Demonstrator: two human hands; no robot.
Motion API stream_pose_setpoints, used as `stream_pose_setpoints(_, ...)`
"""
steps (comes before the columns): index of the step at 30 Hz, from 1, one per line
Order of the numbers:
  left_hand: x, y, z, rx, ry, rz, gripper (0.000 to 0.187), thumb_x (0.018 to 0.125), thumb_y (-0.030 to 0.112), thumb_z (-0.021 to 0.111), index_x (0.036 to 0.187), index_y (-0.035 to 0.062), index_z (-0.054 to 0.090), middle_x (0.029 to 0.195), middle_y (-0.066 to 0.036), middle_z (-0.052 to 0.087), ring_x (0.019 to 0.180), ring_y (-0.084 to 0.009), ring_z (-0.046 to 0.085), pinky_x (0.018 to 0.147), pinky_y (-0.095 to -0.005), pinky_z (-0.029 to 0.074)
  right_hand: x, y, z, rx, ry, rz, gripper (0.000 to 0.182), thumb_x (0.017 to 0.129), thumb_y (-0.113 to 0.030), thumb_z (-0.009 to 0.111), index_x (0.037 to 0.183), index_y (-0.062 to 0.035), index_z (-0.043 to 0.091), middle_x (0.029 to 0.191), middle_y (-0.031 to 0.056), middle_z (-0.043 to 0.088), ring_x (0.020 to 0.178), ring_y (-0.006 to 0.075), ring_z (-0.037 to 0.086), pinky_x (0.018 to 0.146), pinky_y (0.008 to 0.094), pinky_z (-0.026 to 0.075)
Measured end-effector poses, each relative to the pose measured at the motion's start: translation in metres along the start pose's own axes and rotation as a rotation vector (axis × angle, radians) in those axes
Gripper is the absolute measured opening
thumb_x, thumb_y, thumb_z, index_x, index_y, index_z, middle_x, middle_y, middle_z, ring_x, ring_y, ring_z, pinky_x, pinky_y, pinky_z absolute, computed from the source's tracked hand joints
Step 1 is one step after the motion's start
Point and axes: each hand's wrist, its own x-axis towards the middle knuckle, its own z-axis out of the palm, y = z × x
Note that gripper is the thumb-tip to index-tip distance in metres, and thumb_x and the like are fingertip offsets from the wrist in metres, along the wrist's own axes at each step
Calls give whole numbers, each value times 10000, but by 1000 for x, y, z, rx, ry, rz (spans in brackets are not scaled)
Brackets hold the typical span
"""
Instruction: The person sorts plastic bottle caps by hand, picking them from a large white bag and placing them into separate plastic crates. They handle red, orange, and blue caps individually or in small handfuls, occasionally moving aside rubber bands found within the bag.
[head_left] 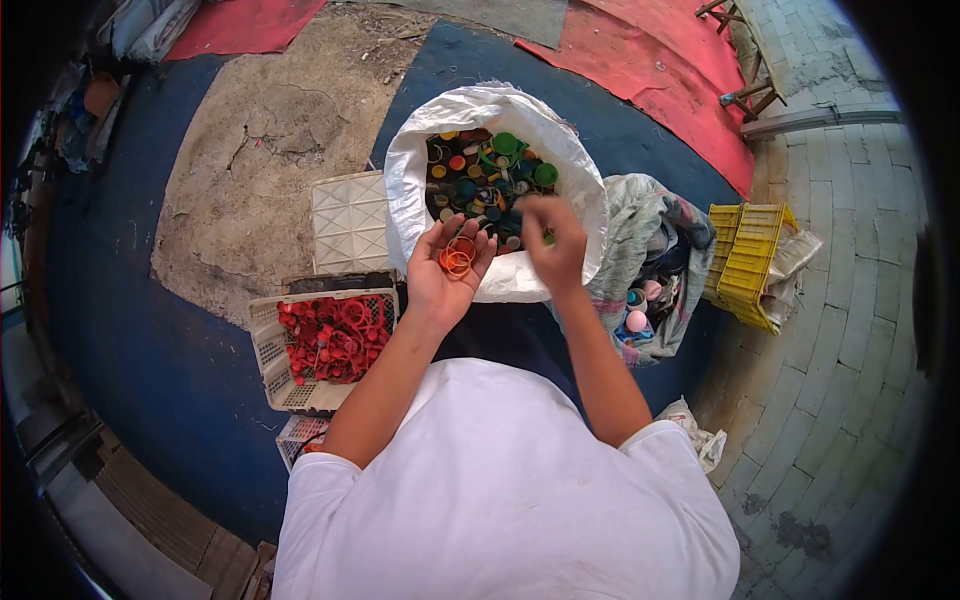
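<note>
My left hand [447, 279] is cupped palm up over the near rim of a white woven sack [408, 165], holding several orange plastic caps with rings [457, 258]. To its right, over the sack's opening, my right hand [556, 243] has its fingers curled inward and slightly blurred. What they hold, if anything, cannot be made out. Inside the sack lies a pile of mixed plastic bottle caps [480, 182], mostly dark, with green, yellow and orange ones among them.
Left of me stands a pale crate [275, 376] of red caps [338, 340]. Behind it is a white lattice crate [350, 222]. At right are a patterned cloth sack [622, 215] containing pink and blue items, and yellow crates [745, 258]. Blue and red sheets cover parts of the floor.
</note>
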Motion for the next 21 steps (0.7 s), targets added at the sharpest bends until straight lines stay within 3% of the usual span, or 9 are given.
stream_pose_setpoints(1, -2, 0, -1, -1, 2, -6, 269, 1018, 218, 499, 1080, 20, 669, 1110, -150, 672, 1047, -299, 639, 1050, -473, 497, 16, 17, -1, 60, -45, 303, 174, 879, -16, 624, 1044, -1, 681, 957, 129, 696, 800, 179, 694, 706, 292, 550)
stream_pose_setpoints(2, -2, 1, -1, -4, 1, -9, 275, 1019, 220, 495, 1080, 18, 671, 1113, -155, 672, 1047, -303, 639, 1056, -476, 494, 25, 60, 1, 30, -71, 371, 225, 881, -61, 623, 1094, -7, 671, 1026, 161, 712, 918, 255, 714, 793, 352, 557)
stream_pose_setpoints(5, -6, 0, 1, 10, 20, -18, 290, 1023, 227, 483, 1089, 14, 668, 1119, -162, 671, 1046, -308, 640, 1060, -479, 492, 39, 157, 4, -408, -341, 519, 299, 868, -85, 611, 1156, -20, 659, 1098, 191, 707, 1060, 336, 684, 895, 425, 535)
stream_pose_setpoints(8, -10, -2, 2, 53, 29, -31, 303, 1028, 233, 468, 1100, 13, 663, 1121, -165, 670, 1047, -311, 640, 1060, -482, 490, 40, 220, 18, -717, -519, 623, 334, 802, -151, 720, 1116, -50, 677, 1044, 158, 729, 1034, 316, 689, 885, 385, 531)
stream_pose_setpoints(11, -12, -2, 0, 64, 27, -43, 310, 1031, 238, 459, 1110, 15, 658, 1123, -168, 669, 1051, -313, 640, 1060, -485, 489, 30, 222, 27, -709, -365, 716, 230, 794, -129, 715, 1006, -51, 673, 1020, 160, 723, 1009, 335, 683, 874, 414, 527)
stream_pose_setpoints(14, -13, -1, -2, 62, 8, -48, 313, 1033, 240, 453, 1117, 16, 655, 1123, -170, 670, 1054, -313, 641, 1053, -483, 493, 17, 216, 30, -718, -291, 625, 163, 810, -126, 694, 951, -58, 646, 973, 160, 713, 967, 361, 674, 837, 442, 522)
stream_pose_setpoints(21, -12, 0, 1, 47, 19, -59, 315, 1039, 241, 447, 1125, 10, 644, 1118, -173, 674, 1054, -313, 644, 1036, -478, 501, 0, 214, 27, -680, -250, 479, 135, 872, -154, 633, 1000, -110, 632, 988, 143, 705, 969, 380, 659, 821, 478, 507)
